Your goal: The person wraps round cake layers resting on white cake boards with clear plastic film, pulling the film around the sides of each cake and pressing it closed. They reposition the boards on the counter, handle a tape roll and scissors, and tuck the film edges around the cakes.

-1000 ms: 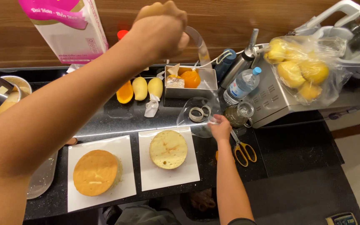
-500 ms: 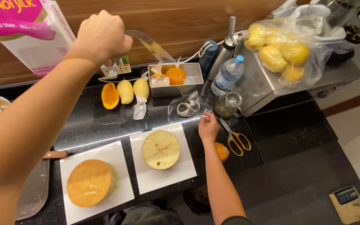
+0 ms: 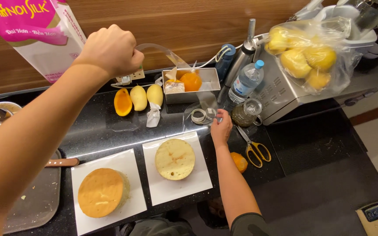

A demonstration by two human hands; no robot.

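My left hand (image 3: 111, 49) is raised high above the black counter (image 3: 101, 131), fist closed on the end of a clear plastic strip (image 3: 167, 54). The strip arcs down to a coiled roll (image 3: 200, 116) on the counter. My right hand (image 3: 221, 127) rests at that roll, fingers pinching the strip's lower part. Two round sponge cake layers lie on white paper sheets: one (image 3: 175, 158) just left of my right forearm, the other (image 3: 102, 192) nearer the front left.
Peeled mango pieces (image 3: 138, 98), a metal tin with an orange fruit (image 3: 190, 83), a water bottle (image 3: 247, 79), a glass jar (image 3: 246, 112), yellow-handled scissors (image 3: 254, 148), a bag of yellow fruit (image 3: 305, 54) on a steel appliance, a metal tray (image 3: 33, 196), a pink-and-white carton (image 3: 44, 35).
My left hand has pulled leftward and up, drawing more clear strip out of the roll. The view has shifted. My right hand stays at the roll.
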